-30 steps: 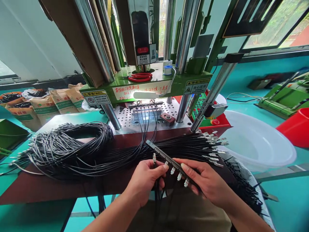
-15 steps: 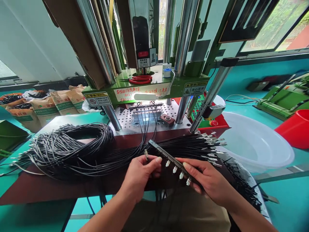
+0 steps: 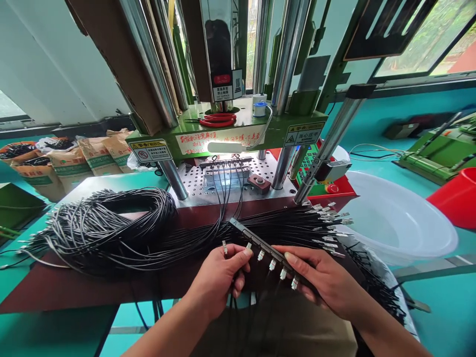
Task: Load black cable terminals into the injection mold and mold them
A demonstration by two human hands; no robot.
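My left hand (image 3: 219, 275), pinched on a plug (image 3: 249, 246); my right hand (image 3: 322, 277), clamped round the bar (image 3: 256, 240), its near end hidden.

In the last half-second a metal connector (image 3: 249, 246) has emerged at the left fingers (image 3: 241, 257), beside the dark bar (image 3: 260, 243).

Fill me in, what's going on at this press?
In front of a green press, a person's right hand grips a narrow dark bar with four metal connectors along its near edge. The left hand pinches another connector beside the bar, with a spare connector poking up from the same hand. Whether the pinched one is seated isn't clear. A coil of black cables lies off to the left.
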